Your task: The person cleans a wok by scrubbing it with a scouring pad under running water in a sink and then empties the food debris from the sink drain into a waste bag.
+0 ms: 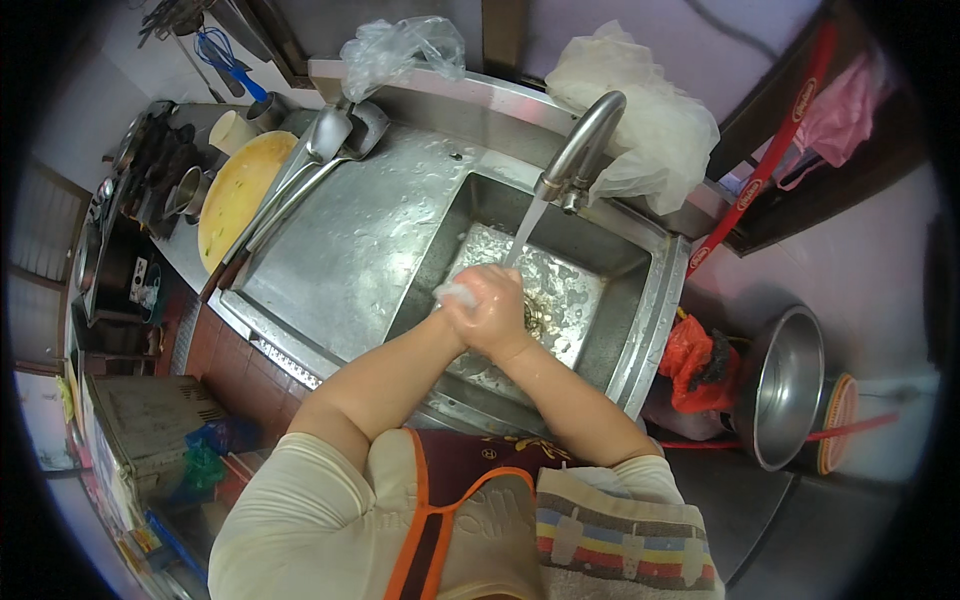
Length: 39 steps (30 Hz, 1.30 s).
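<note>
My right hand [493,316] is wrapped over my left hand [454,309] above the sink basin [637,289]. Both are wet, and white foam [456,294] clings to the left side of the clasp. Most of the left hand's fingers are hidden. From the curved metal faucet [592,131] a stream of water [527,229] runs down just behind my knuckles. Water and some dark bits lie on the basin floor beneath.
Two long-handled metal wok tools [300,184] rest on the wet steel drainboard [352,232], next to a round yellow board [244,191]. Clear plastic bags [637,105] sit behind the faucet. A metal bowl [784,386] and a red hose [757,176] are at the right.
</note>
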Motion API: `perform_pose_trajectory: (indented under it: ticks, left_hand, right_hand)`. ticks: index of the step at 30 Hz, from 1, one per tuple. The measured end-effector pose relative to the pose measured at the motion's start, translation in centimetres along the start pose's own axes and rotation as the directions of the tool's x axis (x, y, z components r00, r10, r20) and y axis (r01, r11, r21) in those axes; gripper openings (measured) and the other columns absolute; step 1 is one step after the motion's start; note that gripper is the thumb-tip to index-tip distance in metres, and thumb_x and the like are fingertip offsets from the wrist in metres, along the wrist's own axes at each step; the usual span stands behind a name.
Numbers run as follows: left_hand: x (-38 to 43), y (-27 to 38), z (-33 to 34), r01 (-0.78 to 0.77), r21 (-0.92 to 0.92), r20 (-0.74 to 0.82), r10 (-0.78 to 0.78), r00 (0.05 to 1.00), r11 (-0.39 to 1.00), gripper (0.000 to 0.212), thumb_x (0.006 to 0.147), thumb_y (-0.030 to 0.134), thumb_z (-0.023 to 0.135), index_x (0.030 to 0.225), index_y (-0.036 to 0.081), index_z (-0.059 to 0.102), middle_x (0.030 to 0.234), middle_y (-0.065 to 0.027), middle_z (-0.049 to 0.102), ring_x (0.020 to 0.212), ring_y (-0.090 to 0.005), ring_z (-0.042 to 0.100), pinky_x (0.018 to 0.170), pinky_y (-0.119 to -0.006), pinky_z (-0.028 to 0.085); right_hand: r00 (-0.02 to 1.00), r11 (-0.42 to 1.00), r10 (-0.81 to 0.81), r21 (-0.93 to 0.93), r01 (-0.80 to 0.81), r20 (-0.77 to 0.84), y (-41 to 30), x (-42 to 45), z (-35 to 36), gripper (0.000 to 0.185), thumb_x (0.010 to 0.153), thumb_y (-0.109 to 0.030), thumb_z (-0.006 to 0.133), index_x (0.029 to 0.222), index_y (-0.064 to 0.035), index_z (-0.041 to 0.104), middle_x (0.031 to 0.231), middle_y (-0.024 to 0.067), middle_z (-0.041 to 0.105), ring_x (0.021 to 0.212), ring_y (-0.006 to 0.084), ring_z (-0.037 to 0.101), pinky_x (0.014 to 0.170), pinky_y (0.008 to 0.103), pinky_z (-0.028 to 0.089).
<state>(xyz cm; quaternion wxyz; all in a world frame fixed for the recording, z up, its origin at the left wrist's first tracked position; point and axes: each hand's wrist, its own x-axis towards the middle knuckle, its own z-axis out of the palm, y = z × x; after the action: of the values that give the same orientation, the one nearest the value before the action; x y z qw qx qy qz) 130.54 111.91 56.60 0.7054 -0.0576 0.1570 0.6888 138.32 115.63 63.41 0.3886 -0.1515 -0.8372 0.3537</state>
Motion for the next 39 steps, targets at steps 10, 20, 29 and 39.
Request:
perform_pose_trajectory:
  ticks: [10, 20, 29, 39]
  left_hand:
    - [1.5, -1.9, 2.7, 0.076, 0.146, -0.39, -0.013, 0.921, 0.986, 0.018, 0.086, 0.021, 0.043, 0.08, 0.011, 0.057, 0.075, -0.0055, 0.059, 0.074, -0.0202, 0.058, 0.064, -0.033, 0.048]
    - [1.1, -2.4, 5.6, 0.011, 0.273, -0.336, 0.085, 0.938, 0.962, 0.018, 0.085, 0.02, 0.043, 0.085, 0.008, 0.056, 0.079, -0.0094, 0.059, 0.071, -0.0233, 0.058, 0.061, -0.036, 0.049]
    - [1.5, 0.0, 4.9, 0.172, 0.28, -0.261, -0.097, 0.96, 0.944, 0.019, 0.085, 0.021, 0.047, 0.078, 0.006, 0.056, 0.076, -0.0068, 0.06, 0.068, -0.0164, 0.06, 0.06, -0.028, 0.05]
    - [0.5, 2.0, 7.3, 0.028, 0.572, -0.145, 0.068, 0.987, 0.82, 0.02, 0.082, 0.023, 0.054, 0.086, 0.003, 0.058, 0.085, -0.0066, 0.061, 0.073, -0.0189, 0.061, 0.063, -0.032, 0.05]
  right_hand:
    - [0.808, 0.809, 0.581, -0.18, -0.559, 0.103, 0.4, 0.2, -0.3, 0.02, 0.074, -0.021, 0.053, 0.078, -0.0026, 0.059, 0.072, 0.0215, 0.059, 0.073, 0.0378, 0.057, 0.066, 0.0412, 0.045]
    - [0.642, 0.642, 0.766, 0.008, -0.766, -0.034, 6.3, 1.0, -2.7, 0.026, 0.077, -0.028, 0.053, 0.071, -0.0029, 0.057, 0.069, 0.0219, 0.058, 0.068, 0.0385, 0.056, 0.064, 0.0433, 0.044]
    - [0.851, 0.852, 0.524, 0.019, -0.524, -0.041, 4.7, 0.9, -1.6, 0.024, 0.081, -0.024, 0.051, 0.083, -0.003, 0.06, 0.078, 0.0165, 0.061, 0.071, 0.0327, 0.059, 0.066, 0.038, 0.045]
    - [0.549, -0.501, 0.513, 0.749, -0.433, 0.66, 5.2, 2.5, -3.3, 0.043, 0.087, -0.038, 0.042, 0.11, -0.0027, 0.048, 0.107, 0.0132, 0.055, 0.101, 0.0273, 0.052, 0.09, 0.04, 0.04]
